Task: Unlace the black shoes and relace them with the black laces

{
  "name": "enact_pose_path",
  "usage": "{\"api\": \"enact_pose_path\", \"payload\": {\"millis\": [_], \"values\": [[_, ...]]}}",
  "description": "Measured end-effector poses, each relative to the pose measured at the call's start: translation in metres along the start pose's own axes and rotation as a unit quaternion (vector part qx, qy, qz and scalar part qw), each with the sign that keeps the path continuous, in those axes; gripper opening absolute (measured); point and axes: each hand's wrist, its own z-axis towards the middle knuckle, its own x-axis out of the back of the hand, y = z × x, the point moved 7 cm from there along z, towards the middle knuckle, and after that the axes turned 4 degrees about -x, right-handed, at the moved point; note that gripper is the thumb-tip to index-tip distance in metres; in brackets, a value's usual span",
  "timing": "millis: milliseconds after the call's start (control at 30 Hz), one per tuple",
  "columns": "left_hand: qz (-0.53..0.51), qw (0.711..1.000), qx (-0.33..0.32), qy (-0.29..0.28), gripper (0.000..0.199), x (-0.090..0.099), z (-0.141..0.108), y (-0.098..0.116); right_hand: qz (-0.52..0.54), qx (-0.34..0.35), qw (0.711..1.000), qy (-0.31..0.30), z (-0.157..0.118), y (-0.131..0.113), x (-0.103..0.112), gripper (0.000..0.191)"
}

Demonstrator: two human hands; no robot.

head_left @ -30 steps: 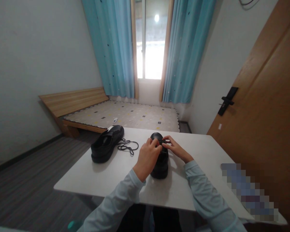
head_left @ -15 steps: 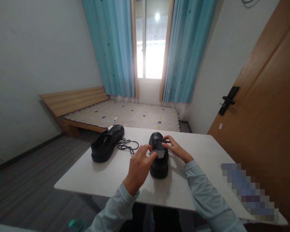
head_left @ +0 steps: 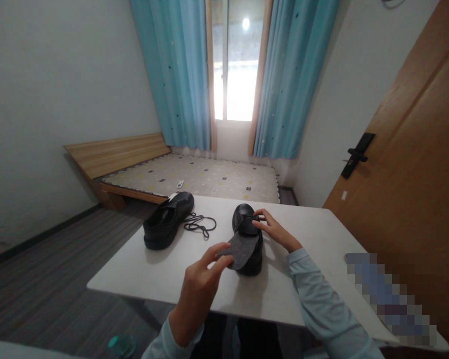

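Note:
A black lace-up shoe [head_left: 251, 268] stands on the white table in front of me, its toe pointing away. My left hand [head_left: 201, 280] pinches the edge of a flat grey insole-like piece [head_left: 243, 251], which sticks out over the shoe's opening and heel. Its far end is hidden under the black tongue [head_left: 249, 227]. At the right side of the throat, my right hand [head_left: 272, 229] grips the edge of the shoe with thumb and fingers. The matching black shoe [head_left: 163, 225] rests to the left, beside a loose black shoelace [head_left: 200, 225].
The white table [head_left: 149, 271] carries the shoes, with a pixelated flat object [head_left: 391, 301] at its right edge. Beyond stand a bed [head_left: 209, 174] with a small white remote-like item [head_left: 180, 184] and blue curtains [head_left: 179, 75]. A wooden door [head_left: 407, 164] is on the right.
My left hand has moved down and left, toward me, drawing the grey piece along, so more of it shows. My right hand stays at the shoe's throat.

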Motion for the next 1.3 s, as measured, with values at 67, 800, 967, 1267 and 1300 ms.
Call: {"api": "enact_pose_path", "payload": {"millis": [67,800,967,1267,1300], "values": [[-0.027,0.999,0.024,0.016,0.021,0.009,0.001,-0.004,0.001,-0.001,1.000,-0.002,0.000,0.000,0.000,0.034],[-0.184,0.918,0.184,-0.298,0.033,0.012,0.040,-0.050,-0.021,0.038,0.999,0.003,0.001,0.000,-0.006,0.032],[-0.165,0.892,0.141,-0.397,0.036,-0.040,0.059,-0.057,-0.020,0.031,0.999,0.001,-0.001,-0.002,-0.007,0.033],[-0.159,0.865,0.076,-0.470,0.031,-0.058,0.067,-0.060,-0.027,0.008,1.000,0.012,-0.002,0.002,-0.006,0.035],[-0.155,0.866,0.067,-0.471,0.032,-0.052,0.070,-0.061,-0.027,0.008,1.000,0.013,-0.002,0.002,-0.006,0.035]]}}
